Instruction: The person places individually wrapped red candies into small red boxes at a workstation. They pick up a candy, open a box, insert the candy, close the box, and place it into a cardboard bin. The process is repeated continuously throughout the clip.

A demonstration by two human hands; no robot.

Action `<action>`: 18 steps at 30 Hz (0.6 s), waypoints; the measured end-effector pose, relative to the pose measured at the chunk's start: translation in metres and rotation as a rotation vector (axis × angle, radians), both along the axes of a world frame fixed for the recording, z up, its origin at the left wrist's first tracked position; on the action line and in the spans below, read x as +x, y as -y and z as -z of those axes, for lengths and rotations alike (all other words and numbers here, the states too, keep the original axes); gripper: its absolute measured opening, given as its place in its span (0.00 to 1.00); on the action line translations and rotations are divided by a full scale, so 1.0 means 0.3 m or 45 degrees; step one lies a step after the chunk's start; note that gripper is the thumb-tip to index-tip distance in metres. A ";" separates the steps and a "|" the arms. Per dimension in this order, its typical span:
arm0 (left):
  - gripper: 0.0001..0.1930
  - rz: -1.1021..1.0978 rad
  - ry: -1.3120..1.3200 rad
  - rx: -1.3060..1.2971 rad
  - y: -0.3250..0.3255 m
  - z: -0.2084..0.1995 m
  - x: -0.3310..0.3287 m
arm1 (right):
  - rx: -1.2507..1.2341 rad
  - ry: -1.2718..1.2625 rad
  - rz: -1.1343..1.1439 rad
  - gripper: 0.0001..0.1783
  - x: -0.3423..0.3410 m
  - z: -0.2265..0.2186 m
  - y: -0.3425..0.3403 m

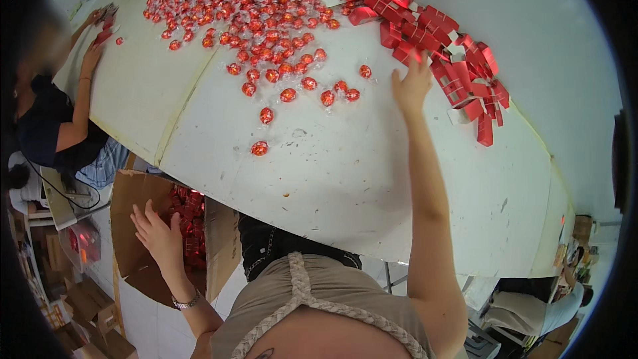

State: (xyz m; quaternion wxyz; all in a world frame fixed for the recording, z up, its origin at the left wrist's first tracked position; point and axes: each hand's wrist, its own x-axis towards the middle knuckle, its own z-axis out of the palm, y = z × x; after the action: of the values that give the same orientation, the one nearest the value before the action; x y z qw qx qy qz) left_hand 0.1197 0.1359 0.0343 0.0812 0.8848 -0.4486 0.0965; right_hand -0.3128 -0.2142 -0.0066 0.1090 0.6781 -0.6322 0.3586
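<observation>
My left hand is over a cardboard box beside the table, its fingers spread and nothing in them. Inside that box lie many small shiny red packages. My right arm stretches across the white table to a pile of small red cartons, several with white flaps sticking out. At the pile's near edge, my right hand has its thumb apart and its fingertips against the cartons; no carton is plainly gripped. Left of it, a large heap of round candies in red wrappers with clear twisted ends covers the far table.
A few loose candies lie nearer me on the white tabletop. At the far left another person handles small red items at the table. More cardboard boxes stand on the floor lower left. Another person sits at lower right.
</observation>
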 end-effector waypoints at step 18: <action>0.30 0.314 -2.600 -0.317 0.206 0.067 -0.144 | 0.127 -0.086 -1.208 0.21 0.626 -0.111 -0.434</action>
State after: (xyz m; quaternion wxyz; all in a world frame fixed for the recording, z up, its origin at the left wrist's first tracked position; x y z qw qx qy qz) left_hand 0.0766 0.0742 0.0143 0.5231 0.4784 -0.2405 -0.6630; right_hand -0.1249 -0.0841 0.0266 -0.0787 0.9075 -0.2655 0.3158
